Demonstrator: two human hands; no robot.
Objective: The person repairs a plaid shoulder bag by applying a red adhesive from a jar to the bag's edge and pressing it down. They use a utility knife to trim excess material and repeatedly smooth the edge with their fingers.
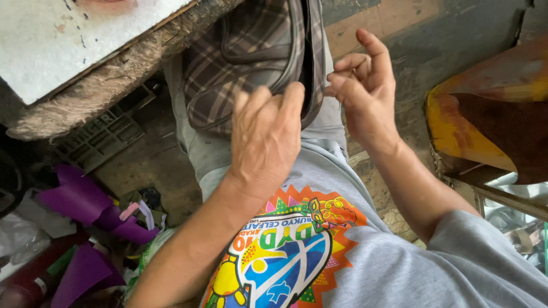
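The fingertips (294,91) of the left hand (265,140) are laid, loosely curled, against the edge of a plaid bag (245,57) that rests on the lap; whether the fabric is actually pinched beneath them cannot be told, since the back of the hand covers the grip. The fingers of the right hand (365,91) are half curled, with thumb and forefinger drawn close together as if something thin were held, though nothing can be made out between them. The bag lies just ahead of both hands, its long axis running away from the body toward the worn wooden tabletop (68,45) above it; its dark opening is seen along the right side, between the two hands. The left hand is touching the bag, while the right is held just beside that opening. Purple paper scraps (85,211) are scattered on the floor at left, and a rusty orange metal seat (485,114) stands at right.
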